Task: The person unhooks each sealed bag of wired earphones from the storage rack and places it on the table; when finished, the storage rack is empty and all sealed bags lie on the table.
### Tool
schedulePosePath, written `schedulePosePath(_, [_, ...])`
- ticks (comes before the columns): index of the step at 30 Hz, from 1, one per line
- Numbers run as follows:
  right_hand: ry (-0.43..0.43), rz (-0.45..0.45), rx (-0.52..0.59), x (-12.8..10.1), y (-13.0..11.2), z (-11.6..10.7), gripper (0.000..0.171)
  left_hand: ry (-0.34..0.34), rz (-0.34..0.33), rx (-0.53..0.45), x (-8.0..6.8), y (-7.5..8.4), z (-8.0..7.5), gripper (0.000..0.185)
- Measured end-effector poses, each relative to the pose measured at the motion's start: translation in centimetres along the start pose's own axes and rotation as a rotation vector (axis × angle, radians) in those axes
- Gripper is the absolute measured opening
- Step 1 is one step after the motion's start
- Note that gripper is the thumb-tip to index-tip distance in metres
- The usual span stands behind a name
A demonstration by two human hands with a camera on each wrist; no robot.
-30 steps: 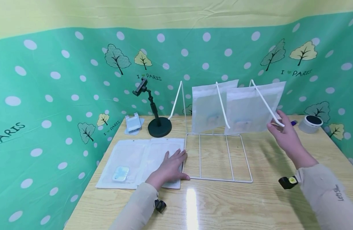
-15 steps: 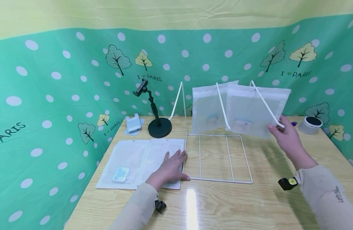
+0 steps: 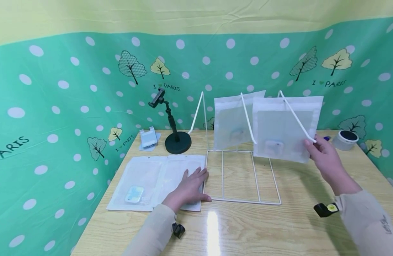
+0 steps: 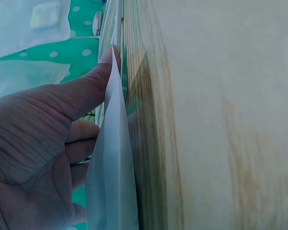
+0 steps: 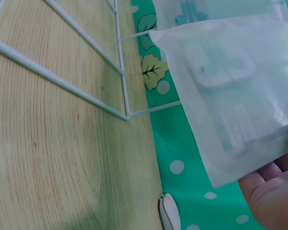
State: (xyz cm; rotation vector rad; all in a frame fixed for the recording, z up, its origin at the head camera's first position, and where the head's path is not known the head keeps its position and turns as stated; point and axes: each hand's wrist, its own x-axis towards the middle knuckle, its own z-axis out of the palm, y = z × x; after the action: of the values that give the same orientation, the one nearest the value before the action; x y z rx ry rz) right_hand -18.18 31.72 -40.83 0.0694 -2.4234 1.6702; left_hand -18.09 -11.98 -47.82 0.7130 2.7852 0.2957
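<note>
The pouch (image 3: pixel 286 129) hangs on the rack's (image 3: pixel 244 170) right hook, far right; the right hand (image 3: pixel 324 160) holds its lower right corner in its grip. The left hand (image 3: pixel 188 186) lies flat on pouches (image 3: pixel 151 181) on the tabletop (image 3: pixel 247 227).

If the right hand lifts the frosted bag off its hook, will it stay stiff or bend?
The frosted bag probably flexes: it looks like thin film. The small item low inside may make it hang bottom-heavy. The right hand grips only one corner, so it could swing.
</note>
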Motion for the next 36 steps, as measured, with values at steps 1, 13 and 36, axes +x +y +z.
schedulePosePath(1, [-0.011,-0.007,0.019,-0.1,0.0,-0.1,0.028,-0.002,-0.002,0.0,0.0,0.0,0.0,0.099])
schedulePosePath(13, [-0.084,-0.082,0.173,-2.2,0.1,-0.5,0.044,0.007,-0.003,-0.004,0.0,0.0,0.2,0.099])
schedulePosePath(36, [-0.046,-0.102,0.261,-6.2,0.1,-2.1,0.036,0.009,-0.013,-0.024,0.1,-0.1,0.3,0.098])
